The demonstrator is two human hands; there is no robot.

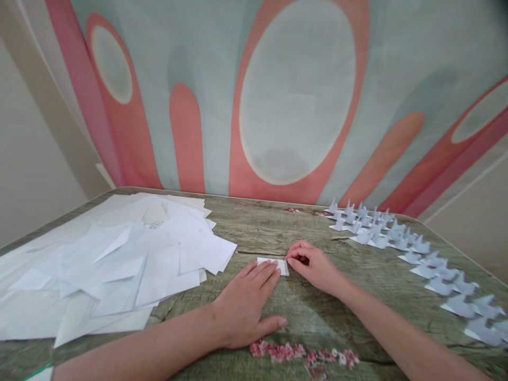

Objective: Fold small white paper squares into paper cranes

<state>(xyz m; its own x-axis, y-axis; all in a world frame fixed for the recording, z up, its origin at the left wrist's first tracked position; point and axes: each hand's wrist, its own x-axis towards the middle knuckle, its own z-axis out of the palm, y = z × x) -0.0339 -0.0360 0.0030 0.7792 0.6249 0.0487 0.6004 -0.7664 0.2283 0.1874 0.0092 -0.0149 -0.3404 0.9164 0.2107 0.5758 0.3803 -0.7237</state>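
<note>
A small folded piece of white paper (pixel 283 268) lies flat on the wood-patterned tabletop. My left hand (pixel 250 299) rests over its left part, fingers stretched out and pressing down, thumb spread to the side. At the paper's right edge, my right hand (pixel 313 264) pinches with thumb and index finger near the corner. The fingertips cover part of that edge, and the paper's left end is hidden under my left fingers.
A wide, loose pile of white paper sheets (pixel 166 254) spreads over the left side. Several folded paper cranes (pixel 400 241) stand in rows along the right. Printed pink flowers (pixel 278 350) decorate the table (pixel 246 222) near its front. A patterned wall (pixel 214 132) rises behind.
</note>
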